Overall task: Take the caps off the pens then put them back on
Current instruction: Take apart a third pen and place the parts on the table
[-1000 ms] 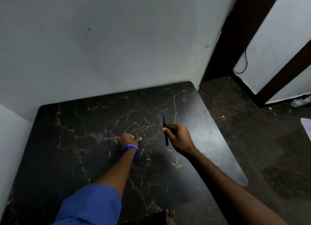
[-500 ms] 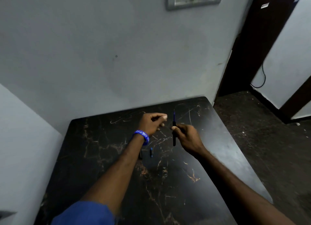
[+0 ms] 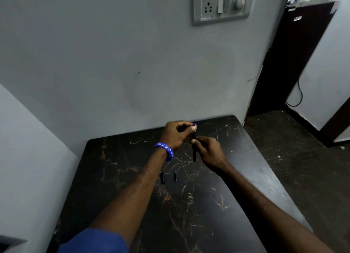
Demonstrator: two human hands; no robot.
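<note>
My right hand grips a thin black pen upright above the dark marble table. My left hand, with a blue wristband, pinches the pen's upper end, where a blue tip shows just above the thumb. Whether the fingers hold a cap there is hidden. On the table below the hands lie two small pieces side by side: a black cap and a blue cap, both partly beside my left forearm.
The table stands in a corner between two pale walls. A switch and socket panel is on the far wall. To the right are a dark wooden door frame, a hanging cable and dark floor.
My left hand lifted off the table, left small pieces lying there, and came to the top of the pen held in my right hand. The view tilted upward.
</note>
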